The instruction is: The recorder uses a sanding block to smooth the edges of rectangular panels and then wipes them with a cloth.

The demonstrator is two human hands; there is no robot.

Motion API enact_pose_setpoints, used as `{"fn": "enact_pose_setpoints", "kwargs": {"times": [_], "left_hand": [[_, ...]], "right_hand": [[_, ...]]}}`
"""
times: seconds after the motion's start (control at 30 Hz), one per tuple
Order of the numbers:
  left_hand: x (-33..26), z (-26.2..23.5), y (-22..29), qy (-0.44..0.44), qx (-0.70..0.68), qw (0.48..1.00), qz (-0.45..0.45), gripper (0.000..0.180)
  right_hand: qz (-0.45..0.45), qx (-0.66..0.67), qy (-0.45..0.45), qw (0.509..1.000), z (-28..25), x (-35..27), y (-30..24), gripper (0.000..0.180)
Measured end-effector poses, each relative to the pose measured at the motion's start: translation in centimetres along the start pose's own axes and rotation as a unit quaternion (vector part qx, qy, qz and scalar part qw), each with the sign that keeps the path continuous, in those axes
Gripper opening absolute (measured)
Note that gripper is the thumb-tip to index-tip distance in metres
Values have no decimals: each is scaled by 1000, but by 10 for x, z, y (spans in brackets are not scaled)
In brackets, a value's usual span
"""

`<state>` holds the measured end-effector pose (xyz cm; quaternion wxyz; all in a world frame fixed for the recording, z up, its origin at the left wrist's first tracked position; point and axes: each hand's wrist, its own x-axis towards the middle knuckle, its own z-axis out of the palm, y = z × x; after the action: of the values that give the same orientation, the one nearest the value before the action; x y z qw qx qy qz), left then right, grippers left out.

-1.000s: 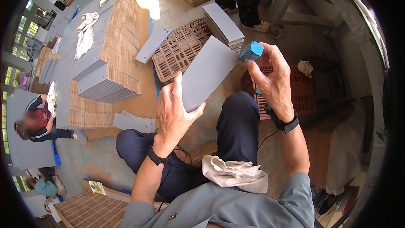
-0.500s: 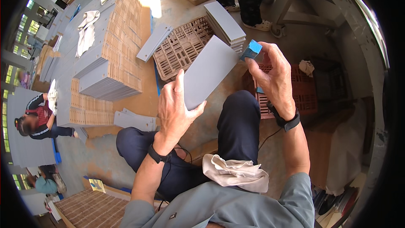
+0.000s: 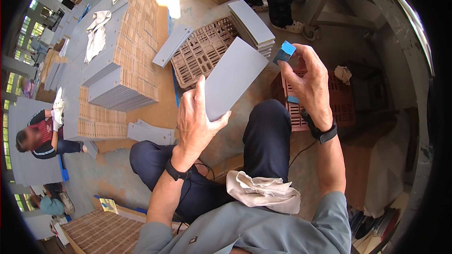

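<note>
My left hand [image 3: 195, 117] grips a flat grey board [image 3: 238, 80] by its near end, thumb on one edge and fingers along the other. The board is held tilted, its far corner toward the upper right. Between the thumb and fingers of my right hand [image 3: 308, 82] is a small blue block [image 3: 284, 52], apart from the board. Beyond the board lies an upturned brown plastic crate [image 3: 197, 49], with a stack of grey boards [image 3: 252, 23] at its right end and a few loose grey boards [image 3: 173, 46] at its left.
Tall stacks of grey boards [image 3: 136, 51] stand to the left, with white gloves [image 3: 97, 35] on top. A red crate [image 3: 341, 106] holding another blue piece [image 3: 292, 99] is at the right. A cloth [image 3: 263, 192] lies on my lap. Other people are at the far left and ahead.
My right hand has moved slightly right with the blue block, away from the board. The board in my left hand has barely shifted.
</note>
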<state>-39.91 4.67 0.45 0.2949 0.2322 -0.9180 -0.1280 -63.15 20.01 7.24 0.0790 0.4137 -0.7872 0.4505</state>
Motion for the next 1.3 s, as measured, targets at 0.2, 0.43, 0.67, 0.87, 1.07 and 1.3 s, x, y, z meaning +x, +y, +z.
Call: {"fn": "enact_pose_setpoints", "kwargs": {"times": [0.2, 0.43, 0.67, 0.87, 1.07, 1.3], "left_hand": [[-1, 1, -2, -8, -3, 1000, -8, 116], [0, 2, -2, -7, 7, 1000, 1, 117], [0, 5, -2, -15, 13, 1000, 6, 118], [1, 8, 0, -15, 34, 999, 16, 118], [-2, 11, 3, -26, 24, 999, 6, 116], [-6, 16, 3, -64, -13, 997, -46, 111]], "right_hand": [[24, 60, 14, 998, -2, -2, -5, 31], [-14, -43, 4, 999, 3, 6, 10, 32], [31, 4, -3, 1000, -3, -9, 20, 34], [-78, -150, -8, 986, -2, -17, 8, 36], [-83, -202, -15, 976, 8, -17, 20, 31], [62, -189, 24, 980, -26, -36, 86, 30]]}}
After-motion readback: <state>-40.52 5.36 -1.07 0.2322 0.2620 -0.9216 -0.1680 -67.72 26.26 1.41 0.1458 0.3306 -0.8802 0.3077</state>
